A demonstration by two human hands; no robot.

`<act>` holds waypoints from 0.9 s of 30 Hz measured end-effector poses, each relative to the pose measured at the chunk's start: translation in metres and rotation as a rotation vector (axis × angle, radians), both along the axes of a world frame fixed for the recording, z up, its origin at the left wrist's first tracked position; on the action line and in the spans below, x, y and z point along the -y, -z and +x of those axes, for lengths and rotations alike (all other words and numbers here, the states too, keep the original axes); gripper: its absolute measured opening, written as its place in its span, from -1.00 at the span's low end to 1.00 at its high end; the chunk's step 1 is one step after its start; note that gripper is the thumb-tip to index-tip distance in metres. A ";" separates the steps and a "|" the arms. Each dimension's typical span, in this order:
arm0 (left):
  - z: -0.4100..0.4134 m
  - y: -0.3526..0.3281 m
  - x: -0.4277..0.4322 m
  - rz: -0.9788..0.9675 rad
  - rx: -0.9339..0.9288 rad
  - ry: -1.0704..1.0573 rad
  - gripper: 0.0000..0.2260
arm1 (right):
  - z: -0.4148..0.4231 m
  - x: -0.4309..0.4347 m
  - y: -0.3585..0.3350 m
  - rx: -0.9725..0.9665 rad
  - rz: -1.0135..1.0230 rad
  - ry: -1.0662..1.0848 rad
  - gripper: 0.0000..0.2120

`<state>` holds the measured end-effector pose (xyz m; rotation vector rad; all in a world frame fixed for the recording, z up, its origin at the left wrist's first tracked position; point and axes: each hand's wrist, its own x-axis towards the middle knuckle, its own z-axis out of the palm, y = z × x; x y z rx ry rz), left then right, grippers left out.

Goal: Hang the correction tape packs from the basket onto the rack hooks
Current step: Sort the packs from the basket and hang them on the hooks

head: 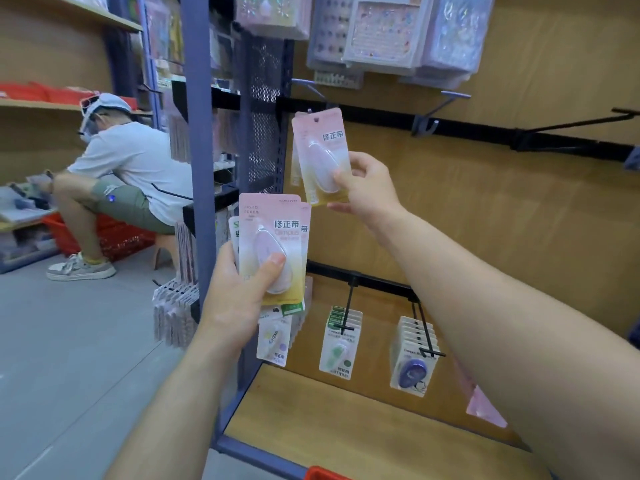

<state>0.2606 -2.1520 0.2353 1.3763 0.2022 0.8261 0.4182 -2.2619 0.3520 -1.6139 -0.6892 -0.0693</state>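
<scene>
Right hand (363,183) pinches a pink correction tape pack (322,154) near the twelve-o'clock hook (315,91); left hand (239,296) grips several unhung packs (273,244); five-o'clock hooks (347,306) look stocked.

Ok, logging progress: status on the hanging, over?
Right hand pinches pink pack at upper hook. Left hand grips spare packs. Nothing blocks the hook.

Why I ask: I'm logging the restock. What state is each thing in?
Pink pack: raised at top hook; hung or not, unclear.
Right hand: pinches that pack.
Left hand: grips stack of packs.
Green packs: hung, lower row.
Purple packs: hung, lower row.
Black hook: bare.
</scene>
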 end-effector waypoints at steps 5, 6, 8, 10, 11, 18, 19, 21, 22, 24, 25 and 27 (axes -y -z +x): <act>0.005 0.006 -0.011 -0.026 0.012 0.004 -0.75 | 0.009 -0.032 -0.010 -0.025 0.072 0.026 -0.83; 0.007 0.007 -0.013 -0.030 0.010 0.002 -0.74 | 0.011 -0.035 -0.008 -0.025 0.083 0.046 -0.83; 0.009 0.009 -0.016 -0.036 0.005 -0.002 -0.72 | 0.015 -0.038 -0.004 -0.019 0.109 0.070 -0.81; 0.011 0.011 -0.018 -0.050 0.003 0.001 -0.71 | 0.018 -0.038 0.002 -0.016 0.136 0.089 -0.81; 0.012 0.012 -0.019 -0.059 0.002 0.000 -0.71 | 0.019 -0.038 0.004 -0.017 0.134 0.099 -0.81; 0.019 0.016 -0.019 -0.119 0.000 0.016 -0.68 | 0.025 -0.036 0.015 -0.046 -0.148 0.323 -0.42; 0.019 0.016 -0.019 -0.133 0.002 0.017 -0.67 | 0.015 -0.033 0.022 -0.012 -0.162 0.320 -0.49; 0.021 0.017 -0.019 -0.163 0.002 0.022 -0.65 | -0.008 -0.025 0.048 -0.017 -0.130 0.177 -0.78; 0.021 0.016 -0.019 -0.182 0.004 0.025 -0.65 | -0.023 -0.021 0.061 -0.050 -0.137 0.079 -0.88; 0.021 0.016 -0.017 -0.222 0.012 0.035 -0.66 | -0.046 -0.012 0.086 -0.084 -0.179 -0.103 -0.89; 0.021 0.016 -0.016 -0.239 0.014 0.042 -0.66 | -0.053 -0.008 0.095 -0.089 -0.194 -0.161 -0.83; 0.021 0.017 -0.014 -0.271 0.018 0.054 -0.67 | -0.063 -0.004 0.103 -0.082 -0.189 -0.200 -0.69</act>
